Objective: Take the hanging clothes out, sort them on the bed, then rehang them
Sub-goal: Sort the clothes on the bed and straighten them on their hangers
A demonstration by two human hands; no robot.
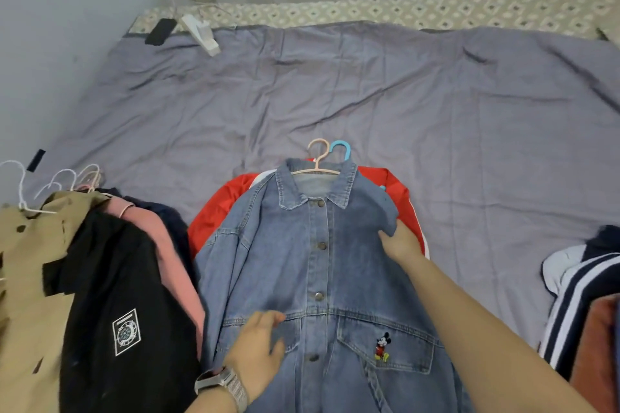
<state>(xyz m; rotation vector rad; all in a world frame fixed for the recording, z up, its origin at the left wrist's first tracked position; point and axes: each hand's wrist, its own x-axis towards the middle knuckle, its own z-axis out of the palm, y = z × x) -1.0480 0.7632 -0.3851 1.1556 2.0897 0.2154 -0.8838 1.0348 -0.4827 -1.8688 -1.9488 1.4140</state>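
Head view: a wide bed under a wrinkled grey-lilac sheet point(335, 84) meets the pale wall on the left. The blue denim button-front jacket point(302, 261) lies centred near the front edge; the right hand point(401, 241) grips its shoulder, the left hand point(258, 345) rests flat on it, with bare sheet beyond.

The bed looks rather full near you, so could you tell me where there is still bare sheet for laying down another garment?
The grey sheet lies bare beyond the denim jacket, and between it and the striped pile. The left pile crowds against the jacket.
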